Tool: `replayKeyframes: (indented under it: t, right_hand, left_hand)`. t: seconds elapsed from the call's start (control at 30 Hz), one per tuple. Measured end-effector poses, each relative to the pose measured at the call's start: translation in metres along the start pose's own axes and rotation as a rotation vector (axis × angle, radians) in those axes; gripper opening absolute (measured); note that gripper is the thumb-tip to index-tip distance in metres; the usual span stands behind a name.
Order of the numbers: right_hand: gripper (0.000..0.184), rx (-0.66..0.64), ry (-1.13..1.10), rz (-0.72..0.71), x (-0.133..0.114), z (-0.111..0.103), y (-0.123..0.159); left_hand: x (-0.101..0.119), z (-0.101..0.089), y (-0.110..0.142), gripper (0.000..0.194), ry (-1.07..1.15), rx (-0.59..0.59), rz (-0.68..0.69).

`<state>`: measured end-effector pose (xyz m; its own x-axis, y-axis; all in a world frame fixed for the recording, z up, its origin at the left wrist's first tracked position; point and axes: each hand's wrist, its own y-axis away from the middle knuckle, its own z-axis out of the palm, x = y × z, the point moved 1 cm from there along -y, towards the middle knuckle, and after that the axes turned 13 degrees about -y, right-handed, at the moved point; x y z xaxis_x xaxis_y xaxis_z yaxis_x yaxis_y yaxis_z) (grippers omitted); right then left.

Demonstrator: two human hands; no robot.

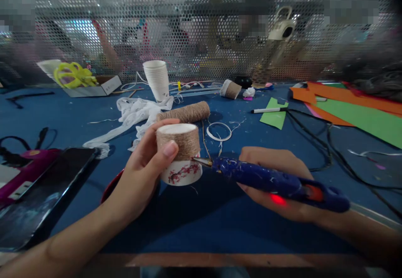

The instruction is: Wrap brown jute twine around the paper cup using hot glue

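Observation:
My left hand [150, 160] is closed around a paper cup [184, 174], thumb in front. Brown twine [186, 143] wraps the cup's upper part; the lower white band shows a red blossom branch print. In my right hand [276, 165] is a blue glue gun [260, 177], its red light lit and a clear glue stick [373, 217] coming out of the rear. The gun's metal nozzle touches or nearly touches the cup at the lower edge of the twine. Behind the cup lies a roll of twine [190, 111]. My right fingers are partly hidden behind the gun.
A stack of paper cups [157, 79], white crumpled fabric [138, 112] and a white ring [219, 131] lie beyond my hands. At left are a phone [47, 190] and yellow scissors [73, 75]. Coloured paper [361, 112] and black cables [333, 152] lie right. A perforated metal screen [201, 39] closes the back.

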<state>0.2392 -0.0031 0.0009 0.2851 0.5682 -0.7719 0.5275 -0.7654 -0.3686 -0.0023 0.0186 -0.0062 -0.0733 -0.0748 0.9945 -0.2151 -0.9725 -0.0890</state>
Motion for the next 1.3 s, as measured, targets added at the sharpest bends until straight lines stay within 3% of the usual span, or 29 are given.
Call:
replayKeyframes:
  t: [0.63,1.13,1.3]
  right_hand:
    - [0.023,0.036,0.283,-0.059,0.001,0.000,0.001]
    - [0.021,0.041,0.282,-0.078,0.005,0.007,0.007]
    - [0.021,0.066,0.315,-0.082,0.004,0.007,0.008]
  left_hand:
    - [-0.005,-0.002,-0.003,0.031,-0.068,0.033,-0.045]
    - [-0.008,-0.005,-0.002,0.033,-0.110,-0.011,-0.093]
    - [-0.011,-0.004,-0.002,0.041,-0.125,0.025,-0.118]
